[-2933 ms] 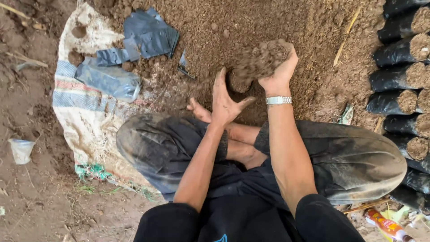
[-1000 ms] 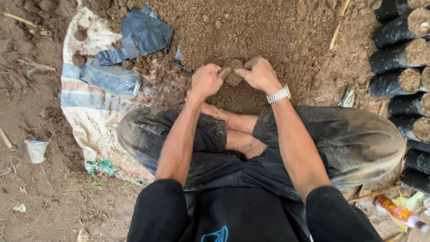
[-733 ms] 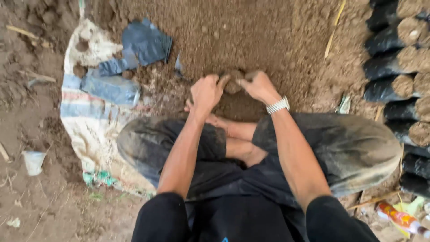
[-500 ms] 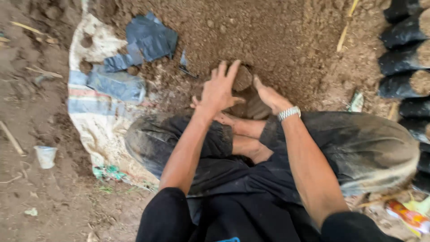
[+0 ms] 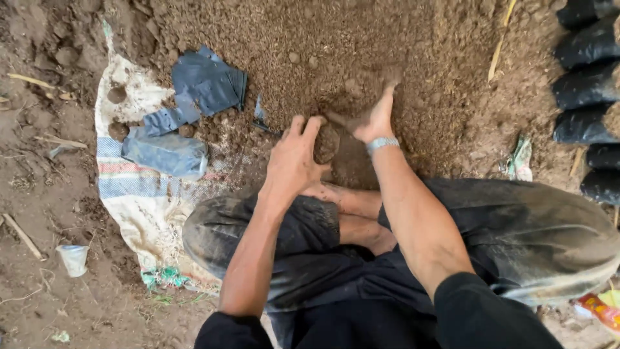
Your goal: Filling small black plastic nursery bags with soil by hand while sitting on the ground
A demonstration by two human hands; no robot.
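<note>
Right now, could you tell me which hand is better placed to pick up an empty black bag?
Probably the left hand: the loose black bags lie on its side, while the right hand digs into the soil pile.

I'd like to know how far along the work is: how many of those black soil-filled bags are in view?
5, stacked along the right edge: the top bag, second bag, third bag, fourth bag, and lowest bag. All are cut off by the frame, so more may be hidden.

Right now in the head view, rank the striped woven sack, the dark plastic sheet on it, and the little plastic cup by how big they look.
1. Striped woven sack
2. Dark plastic sheet
3. Plastic cup, plainly the smallest
</note>
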